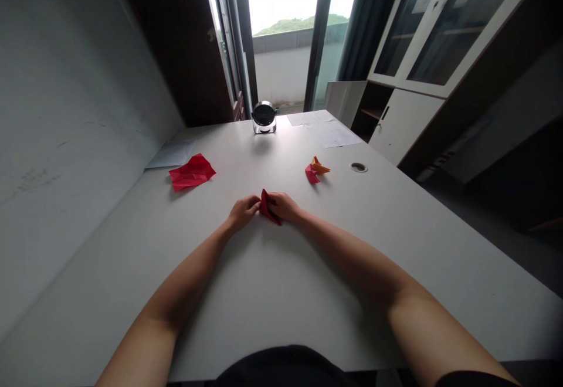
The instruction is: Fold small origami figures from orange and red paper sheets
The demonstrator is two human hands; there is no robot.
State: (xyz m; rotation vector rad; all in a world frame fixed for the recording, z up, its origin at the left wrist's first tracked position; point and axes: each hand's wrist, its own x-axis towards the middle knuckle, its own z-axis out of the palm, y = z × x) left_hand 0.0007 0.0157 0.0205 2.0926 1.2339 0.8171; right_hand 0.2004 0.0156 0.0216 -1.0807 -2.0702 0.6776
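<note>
A folded piece of red origami paper [269, 211] is held up between my two hands, a little above the white table. My left hand [243, 211] pinches its left edge with closed fingertips. From the right, my right hand [285, 206] grips it, with some fingers hidden behind or inside the folds. The paper has a pointed top and a corner that reaches down to the right. Farther left lies a creased, unfolded red sheet [192, 172]. Beyond my right hand sit small folded paper pieces, one red [312, 175] and one orange [319, 166], touching each other.
The white table [272, 305] meets a wall on the left. A small round black fan-like device [264, 117] stands at the far edge. Paper sheets [336, 133] lie at the back right, near a round cable hole [358, 167]. Another pale sheet [171, 153] rests at the back left.
</note>
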